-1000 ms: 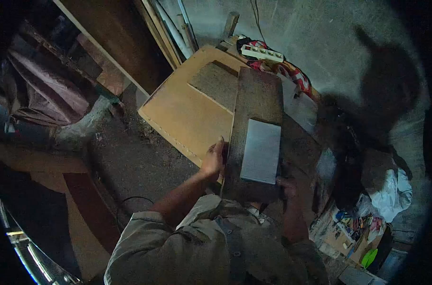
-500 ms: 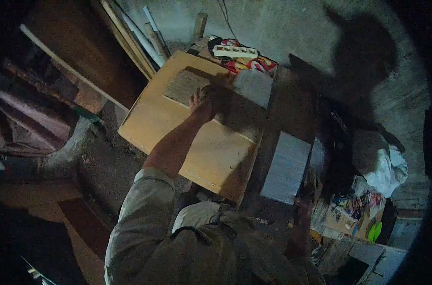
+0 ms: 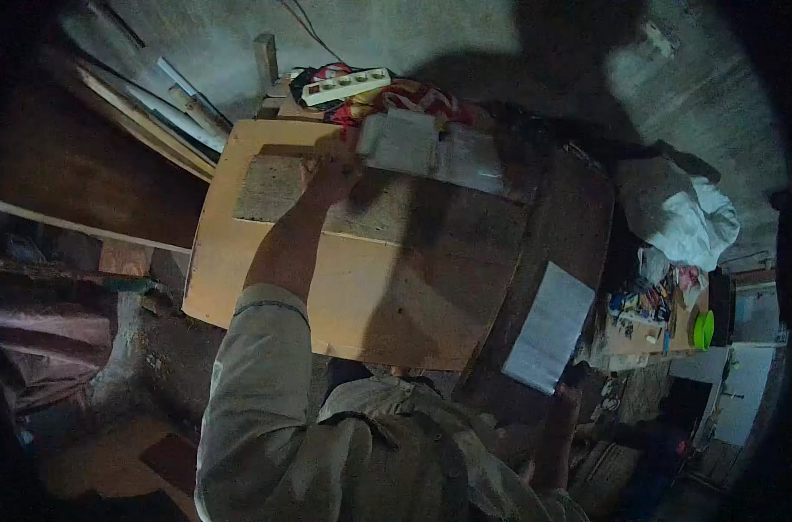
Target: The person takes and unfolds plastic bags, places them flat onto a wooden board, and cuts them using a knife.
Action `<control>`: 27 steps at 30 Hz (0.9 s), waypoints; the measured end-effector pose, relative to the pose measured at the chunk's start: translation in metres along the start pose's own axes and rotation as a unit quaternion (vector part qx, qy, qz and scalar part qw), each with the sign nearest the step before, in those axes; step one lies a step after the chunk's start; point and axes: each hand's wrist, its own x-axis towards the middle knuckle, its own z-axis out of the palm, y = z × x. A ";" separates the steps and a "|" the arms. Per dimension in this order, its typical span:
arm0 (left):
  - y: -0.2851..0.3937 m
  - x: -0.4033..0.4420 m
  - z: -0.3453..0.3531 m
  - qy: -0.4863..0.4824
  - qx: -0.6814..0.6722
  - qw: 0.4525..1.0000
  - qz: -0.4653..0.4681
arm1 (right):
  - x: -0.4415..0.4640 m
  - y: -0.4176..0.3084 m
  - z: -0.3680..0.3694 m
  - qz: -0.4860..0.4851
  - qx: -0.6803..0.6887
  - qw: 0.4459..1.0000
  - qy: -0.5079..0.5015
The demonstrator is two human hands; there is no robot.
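My left hand (image 3: pixel 331 180) reaches over a worn, rough plank (image 3: pixel 270 187) that lies on a wide yellowish board (image 3: pixel 344 278). Its thumb side, in deep shadow, meets the near left end of a blurred pale panel (image 3: pixel 399 143); the grip itself is hard to see. A second pale panel (image 3: pixel 472 161) lies just right of the first one. In the dark at the lower right, my right hand (image 3: pixel 572 383) is beside the lower corner of another whitish panel (image 3: pixel 548 329). Its fingers are too dark to make out.
A white power strip (image 3: pixel 346 86) rests on red and yellow cloth at the back. Long strips of wood (image 3: pixel 144 122) lean at the left. A white sack (image 3: pixel 696 222) and a cluttered bench (image 3: pixel 644 309) stand at the right.
The view has shifted, with the whole scene turned. One pale panel at the back has come away from the other towards my left hand. The panel near my right hand looks unmoved on the table.
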 end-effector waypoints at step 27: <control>-0.017 -0.140 -0.063 -0.010 -0.091 0.996 -0.020 | 0.037 0.106 -0.078 -0.113 0.131 0.979 -0.104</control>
